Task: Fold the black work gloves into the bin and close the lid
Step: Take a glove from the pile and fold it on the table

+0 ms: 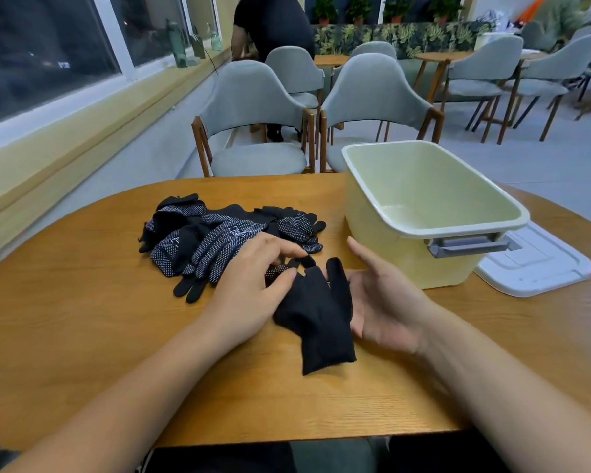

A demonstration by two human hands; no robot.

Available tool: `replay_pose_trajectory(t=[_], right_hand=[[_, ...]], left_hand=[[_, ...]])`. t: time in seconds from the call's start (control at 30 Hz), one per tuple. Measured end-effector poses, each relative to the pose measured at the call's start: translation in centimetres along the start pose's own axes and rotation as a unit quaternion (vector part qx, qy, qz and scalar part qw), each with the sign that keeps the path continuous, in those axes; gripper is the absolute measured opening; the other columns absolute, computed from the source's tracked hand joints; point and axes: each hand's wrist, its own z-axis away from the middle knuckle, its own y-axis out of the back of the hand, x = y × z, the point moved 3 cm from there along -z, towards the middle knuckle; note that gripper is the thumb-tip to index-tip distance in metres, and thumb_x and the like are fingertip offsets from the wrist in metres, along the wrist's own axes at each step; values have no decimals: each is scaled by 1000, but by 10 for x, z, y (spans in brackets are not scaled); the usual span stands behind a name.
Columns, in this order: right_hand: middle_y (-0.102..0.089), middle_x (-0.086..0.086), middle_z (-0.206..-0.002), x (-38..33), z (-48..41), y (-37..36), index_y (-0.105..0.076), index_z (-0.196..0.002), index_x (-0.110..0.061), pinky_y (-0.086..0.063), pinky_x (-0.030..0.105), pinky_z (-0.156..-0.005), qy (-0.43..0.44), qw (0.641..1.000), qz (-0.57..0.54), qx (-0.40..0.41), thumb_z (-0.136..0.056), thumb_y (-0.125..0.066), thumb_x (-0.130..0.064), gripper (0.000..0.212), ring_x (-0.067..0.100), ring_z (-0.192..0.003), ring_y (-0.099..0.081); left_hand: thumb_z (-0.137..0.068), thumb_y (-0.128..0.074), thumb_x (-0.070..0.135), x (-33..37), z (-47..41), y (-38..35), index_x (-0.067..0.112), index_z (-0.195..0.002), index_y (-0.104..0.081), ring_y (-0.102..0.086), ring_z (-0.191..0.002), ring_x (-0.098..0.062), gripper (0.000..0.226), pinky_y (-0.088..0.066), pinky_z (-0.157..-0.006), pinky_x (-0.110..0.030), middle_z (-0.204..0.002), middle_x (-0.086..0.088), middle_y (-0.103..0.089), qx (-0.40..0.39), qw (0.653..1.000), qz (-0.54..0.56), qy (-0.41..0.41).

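A black work glove (pixel 316 315) lies on the wooden table (pixel 82 336) between my hands, cuff toward me. My left hand (pixel 253 285) pinches its fingers, bent back near the top. To the glove's right, my right hand (pixel 379 302) touches its edge with palm up and fingers spread. A pile of black gloves with white grip dots (pixel 219 238) sits just beyond my left hand. The pale yellow bin (pixel 423 213) stands at the right with nothing inside, a grey handle facing me. Its white lid (pixel 539 264) lies flat on the table to the right of the bin.
Two grey upholstered chairs (pixel 253 121) stand at the table's far side. A person in black bends over behind them. More chairs and tables fill the room at the right. A window ledge with bottles runs along the left.
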Motion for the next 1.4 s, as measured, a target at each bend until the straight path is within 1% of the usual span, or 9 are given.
replay_pose_trajectory(t=[0.2, 0.37, 0.53, 0.7, 0.83, 0.97, 1.17, 1.3, 1.4], right_hand=[[-56, 28, -151, 11, 6, -6, -64, -142, 4, -42, 48, -120, 24, 999, -18, 11, -105, -49, -68, 82, 39, -136, -55], [-47, 30, -149, 17, 15, -11, -64, -134, 2, -45, 50, -113, 55, 997, -42, 27, -103, -53, -71, 80, 42, -131, -50], [-51, 28, -147, 15, 27, -15, -66, -123, 2, -53, 52, -107, 68, 995, -62, 41, -103, -52, -70, 76, 42, -131, -53], [-53, 27, -150, 17, 29, -12, -64, -135, 7, -30, 54, -130, 61, 993, -78, 58, -103, -50, -71, 86, 40, -142, -50], [-55, 26, -156, 25, 32, -8, -50, -154, 3, -35, 53, -128, 78, 990, -77, 86, -104, -46, -69, 88, 37, -148, -52], [-63, 29, -146, 46, 40, -5, -50, -151, 4, -44, 53, -122, 41, 993, -5, 108, -103, -49, -67, 86, 40, -140, -60], [-53, 39, -151, 60, 45, -30, -47, -153, 9, -45, 51, -120, -31, 999, -13, -15, -101, -43, -78, 101, 47, -143, -55], [-55, 31, -153, 45, 33, -32, -48, -156, 4, -39, 54, -125, 53, 996, -70, 30, -104, -51, -67, 89, 42, -144, -55], [-61, 28, -149, 31, 30, -29, -51, -154, 3, -49, 51, -117, 101, 991, -52, 66, -106, -54, -56, 76, 38, -135, -63]], left_hand=[[-88, -84, 39, 47, 29, -5, 36, -118, -69, -57, -92, -7, 34, -44, -80, -15, -98, 12, -52, -18, 999, -3, -45], [-74, -85, 65, 59, 58, -27, 41, -117, -51, -51, -97, -5, 60, -50, -80, -32, -102, 18, -44, -80, 994, -60, -40], [-73, -81, 69, 67, 67, -29, 44, -131, -45, -47, -95, 0, 73, -37, -74, -14, -103, 23, -43, -86, 991, -97, -42], [-82, -71, 26, 78, 63, -28, 41, -136, -45, -57, -94, -8, 61, -44, -76, -28, -100, 21, -46, -40, 993, -107, -5], [-87, -71, 7, 70, 49, -8, 40, -121, -59, -66, -91, -2, 48, -54, -85, -25, -94, 12, -68, 38, 992, 43, 109], [-95, -67, -2, 67, 42, 13, 35, -118, -66, -71, -99, -19, 44, -60, -95, -46, -106, -7, -71, 112, 942, 265, 172], [-99, -54, -14, 81, 60, 21, 17, -118, -75, -70, -95, -20, 43, -59, -81, -33, -104, -8, -72, 69, 891, 424, 146], [-96, -54, -18, 73, 79, 23, 16, -113, -79, -71, -93, -17, 45, -58, -82, -30, -105, -7, -79, 56, 902, 397, 161], [-95, -54, -19, 68, 90, 20, 15, -114, -79, -70, -84, -9, 47, -55, -76, -21, -98, -3, -80, 25, 897, 394, 200]])
